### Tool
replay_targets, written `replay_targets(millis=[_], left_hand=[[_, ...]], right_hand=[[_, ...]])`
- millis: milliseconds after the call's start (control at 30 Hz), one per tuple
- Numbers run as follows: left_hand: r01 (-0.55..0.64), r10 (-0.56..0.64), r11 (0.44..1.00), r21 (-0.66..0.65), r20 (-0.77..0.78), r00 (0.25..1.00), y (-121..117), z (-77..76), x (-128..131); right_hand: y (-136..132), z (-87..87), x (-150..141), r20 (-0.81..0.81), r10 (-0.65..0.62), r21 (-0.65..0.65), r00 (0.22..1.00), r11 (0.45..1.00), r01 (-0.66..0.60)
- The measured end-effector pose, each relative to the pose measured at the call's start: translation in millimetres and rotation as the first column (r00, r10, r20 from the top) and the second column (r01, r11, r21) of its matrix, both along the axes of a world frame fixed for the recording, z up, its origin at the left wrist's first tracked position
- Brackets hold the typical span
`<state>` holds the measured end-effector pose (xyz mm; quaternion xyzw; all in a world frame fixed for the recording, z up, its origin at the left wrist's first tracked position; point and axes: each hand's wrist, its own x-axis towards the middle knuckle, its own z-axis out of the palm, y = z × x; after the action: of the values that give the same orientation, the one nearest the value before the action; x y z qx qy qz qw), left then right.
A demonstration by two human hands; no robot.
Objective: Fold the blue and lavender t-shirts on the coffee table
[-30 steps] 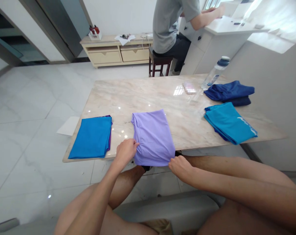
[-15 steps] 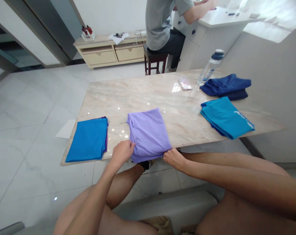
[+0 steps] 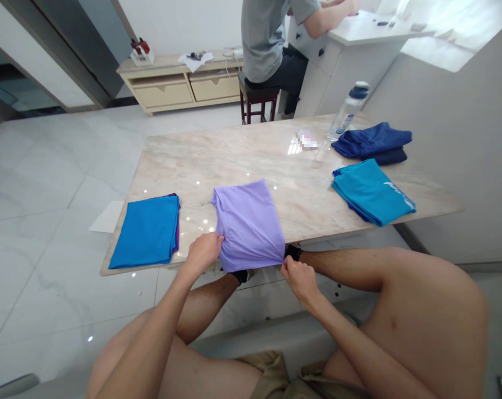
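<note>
**Left hand (image 3: pixel 204 254) and right hand (image 3: pixel 301 279) on lavender garment (image 3: pixel 246 224) at table edge**

We see the lavender garment lying folded on the marble table (image 3: pixel 234 149), its near end at the table's near edge and slightly bunched. Our left hand sits on the garment's near left side, fingers over the fabric; we cannot tell if it is pinching or only pressing. Our right hand has a narrow pinch on the near right corner, fabric gathered between the thumb and fingers.

Just left of the garment, not touching it, is a folded bright blue cloth (image 3: pixel 145 233), with a purple cloth (image 3: pixel 177 227) showing along its right edge. Over to the right we have a folded teal shirt (image 3: pixel 371 191) with white print, and beyond it a bunched navy cloth (image 3: pixel 369 141). Behind those stand a water bottle (image 3: pixel 348 111) and a blurred small item (image 3: pixel 307 139).

Farther back, a co-worker (image 3: pixel 263 39) in a grey shirt sits on a dark wooden stool (image 3: pixel 257 100) at a white counter (image 3: pixel 371 27). A pale wooden sideboard (image 3: pixel 155 88) stands against the wall, and a white sheet of paper (image 3: pixel 107 216) lies on the tiled floor (image 3: pixel 39 277) beside the table.
</note>
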<state>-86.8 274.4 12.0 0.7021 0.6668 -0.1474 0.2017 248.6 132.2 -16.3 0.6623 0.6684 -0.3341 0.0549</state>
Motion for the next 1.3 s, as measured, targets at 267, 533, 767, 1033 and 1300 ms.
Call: replay_targets(millis=[267, 533, 767, 1033, 1300], left_hand=[[0.03, -0.029, 0.999, 0.032, -0.036, 0.999, 0, -0.2, -14], [-0.161, 0.132, 0.963, 0.216, 0.142, 0.981, 7, 3.8, -10], [-0.219, 0.136, 0.927, 0.304, 0.27, 0.953, 4, 1.9, 11], [-0.24, 0.178, 0.954, 0.177, 0.309, 0.934, 7, -11.8, -11], [-0.294, 0.152, 0.889, 0.351, 0.378, 0.913, 11, -29.1, -36]], right_hand=[[4, 5.7, -58, 0.07, -0.086, 0.075, 0.994, 0.994, 0.081], [150, 78.2, 0, 0.042, 0.117, 0.345, 0.992, 0.93, -0.124], [250, 57.6, -74, 0.083, 0.249, 0.401, 0.965, 0.878, -0.261], [286, 29.2, -115, 0.196, 0.234, 0.284, 0.952, 0.916, -0.284], [290, 51.3, -108, 0.174, 0.013, 0.387, 0.985, 0.919, -0.08]])
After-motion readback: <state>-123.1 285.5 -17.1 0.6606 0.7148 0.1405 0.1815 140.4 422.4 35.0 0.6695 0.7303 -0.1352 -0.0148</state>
